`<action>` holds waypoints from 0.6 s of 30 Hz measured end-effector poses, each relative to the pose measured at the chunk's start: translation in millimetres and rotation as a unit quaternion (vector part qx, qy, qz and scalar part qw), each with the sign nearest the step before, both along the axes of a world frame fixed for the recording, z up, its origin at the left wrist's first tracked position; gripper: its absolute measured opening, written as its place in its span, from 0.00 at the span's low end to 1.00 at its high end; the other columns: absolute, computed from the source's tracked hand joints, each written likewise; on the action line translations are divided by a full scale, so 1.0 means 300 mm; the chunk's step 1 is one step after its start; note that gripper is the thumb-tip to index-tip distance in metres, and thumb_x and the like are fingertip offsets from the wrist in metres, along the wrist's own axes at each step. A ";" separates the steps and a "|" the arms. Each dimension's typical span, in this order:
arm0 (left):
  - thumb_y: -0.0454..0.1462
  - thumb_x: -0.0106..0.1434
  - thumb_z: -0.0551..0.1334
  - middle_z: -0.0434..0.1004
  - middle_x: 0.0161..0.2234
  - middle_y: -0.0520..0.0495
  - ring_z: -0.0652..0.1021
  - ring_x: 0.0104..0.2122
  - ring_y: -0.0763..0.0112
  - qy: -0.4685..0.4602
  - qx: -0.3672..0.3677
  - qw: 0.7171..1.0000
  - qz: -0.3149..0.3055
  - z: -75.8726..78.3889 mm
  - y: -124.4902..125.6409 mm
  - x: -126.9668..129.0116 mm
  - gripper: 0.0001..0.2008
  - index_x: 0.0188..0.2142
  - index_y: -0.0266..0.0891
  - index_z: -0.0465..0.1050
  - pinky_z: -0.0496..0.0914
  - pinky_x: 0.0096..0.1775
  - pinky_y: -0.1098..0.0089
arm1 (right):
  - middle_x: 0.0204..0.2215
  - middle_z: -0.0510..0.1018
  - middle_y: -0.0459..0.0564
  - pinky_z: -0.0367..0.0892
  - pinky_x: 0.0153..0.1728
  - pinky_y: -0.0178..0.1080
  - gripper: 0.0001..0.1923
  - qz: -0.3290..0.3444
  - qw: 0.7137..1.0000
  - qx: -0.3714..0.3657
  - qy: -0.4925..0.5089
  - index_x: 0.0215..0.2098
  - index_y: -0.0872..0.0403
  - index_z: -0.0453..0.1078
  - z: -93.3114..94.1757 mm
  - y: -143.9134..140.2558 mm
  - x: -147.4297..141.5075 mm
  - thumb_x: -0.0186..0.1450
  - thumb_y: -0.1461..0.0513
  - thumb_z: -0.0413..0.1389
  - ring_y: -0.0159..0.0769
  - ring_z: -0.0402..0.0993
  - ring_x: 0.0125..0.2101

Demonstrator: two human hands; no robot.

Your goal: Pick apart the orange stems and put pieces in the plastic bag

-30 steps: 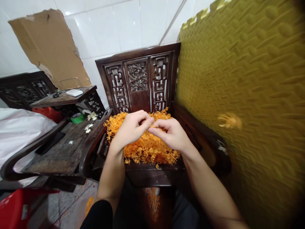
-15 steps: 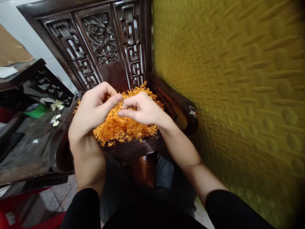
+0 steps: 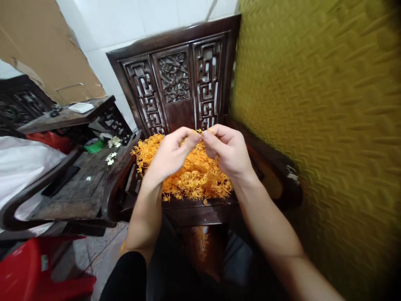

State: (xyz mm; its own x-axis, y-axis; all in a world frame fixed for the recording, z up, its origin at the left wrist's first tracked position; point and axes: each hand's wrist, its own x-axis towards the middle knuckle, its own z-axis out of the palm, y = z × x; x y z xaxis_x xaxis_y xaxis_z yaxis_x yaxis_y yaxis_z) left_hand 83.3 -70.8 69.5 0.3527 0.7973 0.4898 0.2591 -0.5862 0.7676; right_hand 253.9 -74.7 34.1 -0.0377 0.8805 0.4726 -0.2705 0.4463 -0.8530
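A heap of small orange, spidery flower-like pieces [image 3: 196,182] lies on the seat of a dark carved wooden chair [image 3: 206,215]. Over the heap's far side, my left hand [image 3: 173,152] is closed in a pinch of thumb and forefinger. Facing it, my right hand [image 3: 230,150] pinches too, its fingertips almost meeting those of the left. Tiny orange bits show around both fingertips, but whether they are held or belong to the heap behind is unclear. Both hands hide part of the heap.
A quilted yellow-green surface [image 3: 328,108] rises close on the right. To the left stands a second dark wooden chair [image 3: 70,200] with white blossoms [image 3: 110,158] and a green roll [image 3: 94,145]. A red plastic stool [image 3: 21,267] is at lower left, cardboard [image 3: 46,46] behind.
The view has swung left and up, so the chair appears farther right and lower. My right hand has turned and its fingers have closed; the two hands' fingertips now nearly touch.
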 end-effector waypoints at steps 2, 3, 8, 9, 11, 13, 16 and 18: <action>0.55 0.73 0.59 0.62 0.23 0.55 0.62 0.24 0.76 0.054 0.039 0.998 0.023 -0.003 -0.020 0.042 0.26 0.27 0.39 0.64 0.57 0.27 0.71 | 0.16 0.59 0.38 0.46 0.20 0.36 0.21 -0.036 0.999 0.010 0.025 0.28 0.52 0.69 -0.011 -0.002 -0.018 0.63 0.46 0.69 0.25 0.50 0.17; 0.53 0.74 0.59 0.61 0.23 0.55 0.62 0.24 0.76 0.078 0.056 0.994 0.042 0.001 -0.034 0.054 0.25 0.26 0.39 0.62 0.57 0.28 0.70 | 0.16 0.59 0.38 0.46 0.20 0.35 0.21 -0.054 0.998 0.015 0.036 0.28 0.52 0.69 -0.018 -0.001 -0.025 0.63 0.47 0.69 0.25 0.50 0.18; 0.44 0.76 0.58 0.62 0.22 0.56 0.63 0.23 0.76 0.154 0.058 0.986 0.032 0.053 -0.142 0.037 0.22 0.25 0.40 0.59 0.57 0.28 0.70 | 0.18 0.63 0.39 0.49 0.20 0.34 0.21 -0.149 0.985 0.023 0.081 0.27 0.53 0.70 -0.048 0.076 0.011 0.62 0.48 0.69 0.24 0.54 0.19; 0.44 0.75 0.58 0.63 0.21 0.56 0.64 0.23 0.76 0.158 0.044 0.987 0.003 0.064 -0.163 0.024 0.21 0.25 0.40 0.60 0.58 0.28 0.70 | 0.17 0.62 0.38 0.49 0.20 0.34 0.22 -0.181 0.978 0.014 0.101 0.26 0.52 0.68 -0.051 0.101 0.038 0.61 0.47 0.70 0.24 0.53 0.18; 0.45 0.75 0.59 0.68 0.23 0.54 0.66 0.23 0.76 0.134 0.015 0.990 -0.039 0.074 -0.185 -0.001 0.19 0.28 0.40 0.64 0.60 0.28 0.71 | 0.16 0.55 0.36 0.47 0.18 0.34 0.28 -0.211 0.965 -0.013 0.155 0.23 0.51 0.61 -0.051 0.142 0.097 0.57 0.45 0.72 0.24 0.49 0.16; 0.46 0.75 0.59 0.75 0.28 0.52 0.65 0.22 0.77 0.066 -0.007 0.997 -0.037 0.063 -0.166 -0.015 0.16 0.33 0.40 0.68 0.60 0.26 0.71 | 0.16 0.51 0.35 0.45 0.17 0.33 0.28 -0.150 0.972 -0.055 0.172 0.25 0.50 0.61 -0.042 0.159 0.142 0.55 0.45 0.72 0.24 0.46 0.16; 0.44 0.74 0.62 0.81 0.34 0.49 0.64 0.21 0.78 -0.024 -0.021 0.999 -0.015 0.023 -0.079 -0.008 0.10 0.42 0.40 0.71 0.58 0.25 0.71 | 0.20 0.59 0.39 0.47 0.18 0.33 0.21 0.003 0.981 -0.111 0.157 0.35 0.51 0.73 -0.018 0.135 0.149 0.61 0.44 0.65 0.26 0.52 0.19; 0.42 0.73 0.62 0.79 0.32 0.49 0.68 0.24 0.77 -0.028 -0.017 0.999 -0.004 -0.003 -0.021 0.011 0.09 0.45 0.39 0.73 0.61 0.28 0.72 | 0.25 0.69 0.45 0.55 0.20 0.34 0.20 0.084 0.976 -0.127 0.154 0.43 0.52 0.77 -0.006 0.107 0.120 0.63 0.46 0.60 0.29 0.61 0.23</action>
